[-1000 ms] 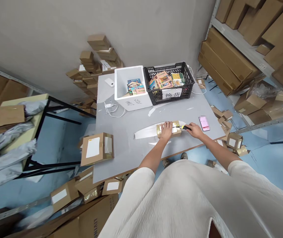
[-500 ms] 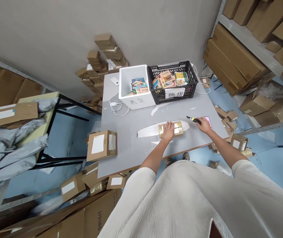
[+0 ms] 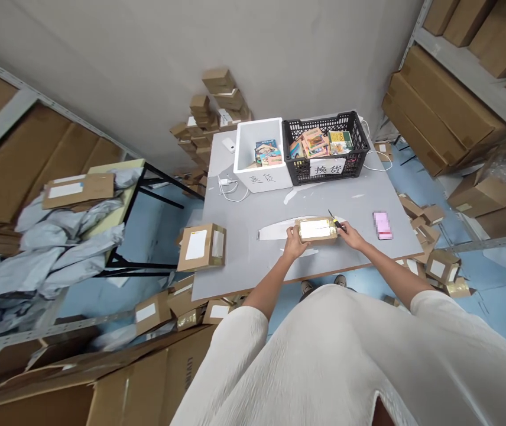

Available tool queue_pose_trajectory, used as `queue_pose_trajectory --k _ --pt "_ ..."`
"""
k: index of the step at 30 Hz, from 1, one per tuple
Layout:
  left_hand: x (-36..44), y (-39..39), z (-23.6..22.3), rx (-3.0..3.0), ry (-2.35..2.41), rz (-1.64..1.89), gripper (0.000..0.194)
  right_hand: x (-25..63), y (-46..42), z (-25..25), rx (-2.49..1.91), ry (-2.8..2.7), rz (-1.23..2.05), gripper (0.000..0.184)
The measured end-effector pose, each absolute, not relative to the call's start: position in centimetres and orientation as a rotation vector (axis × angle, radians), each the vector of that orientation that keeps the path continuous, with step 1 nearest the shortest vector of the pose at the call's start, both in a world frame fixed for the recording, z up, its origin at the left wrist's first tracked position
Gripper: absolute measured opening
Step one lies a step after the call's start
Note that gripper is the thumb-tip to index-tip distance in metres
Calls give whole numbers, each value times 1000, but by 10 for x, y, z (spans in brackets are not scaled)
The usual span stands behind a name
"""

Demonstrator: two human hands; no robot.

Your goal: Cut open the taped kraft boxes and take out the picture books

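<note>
A small cardboard parcel with a white label lies on the grey table, tilted up between both hands. My left hand grips its left end. My right hand is closed on a yellow and black utility knife at the parcel's right end, the blade pointing up and away. A white strip of paper lies under and left of the parcel.
A pink phone lies to the right. A larger parcel overhangs the table's left edge. At the back stand a white foam box and a black crate of books. Cardboard boxes litter the floor and shelves.
My right hand came back from the phone to the parcel's right end with the knife. My left hand shifted from lying on top to gripping the left end, and the parcel tipped up.
</note>
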State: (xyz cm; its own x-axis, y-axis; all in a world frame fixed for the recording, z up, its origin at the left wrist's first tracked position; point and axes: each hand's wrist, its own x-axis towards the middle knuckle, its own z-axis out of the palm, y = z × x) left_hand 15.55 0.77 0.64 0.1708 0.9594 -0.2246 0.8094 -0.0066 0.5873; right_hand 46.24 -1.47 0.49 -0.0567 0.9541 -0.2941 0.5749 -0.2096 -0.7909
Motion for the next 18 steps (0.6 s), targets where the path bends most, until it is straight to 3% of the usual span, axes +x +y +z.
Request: queue_pose_trajectory --k 6,8,18 --pt "165 22 -1 1684 1707 484 68 461 -12 10 -1822 -1505 1117 52" --pt "171 27 -5 1630 1726 478 67 466 -14 10 -1816 -1470 1130 53" --pt "178 0 -35 1643 1659 363 112 474 -46 -7 -1930 -1390 1206 49"
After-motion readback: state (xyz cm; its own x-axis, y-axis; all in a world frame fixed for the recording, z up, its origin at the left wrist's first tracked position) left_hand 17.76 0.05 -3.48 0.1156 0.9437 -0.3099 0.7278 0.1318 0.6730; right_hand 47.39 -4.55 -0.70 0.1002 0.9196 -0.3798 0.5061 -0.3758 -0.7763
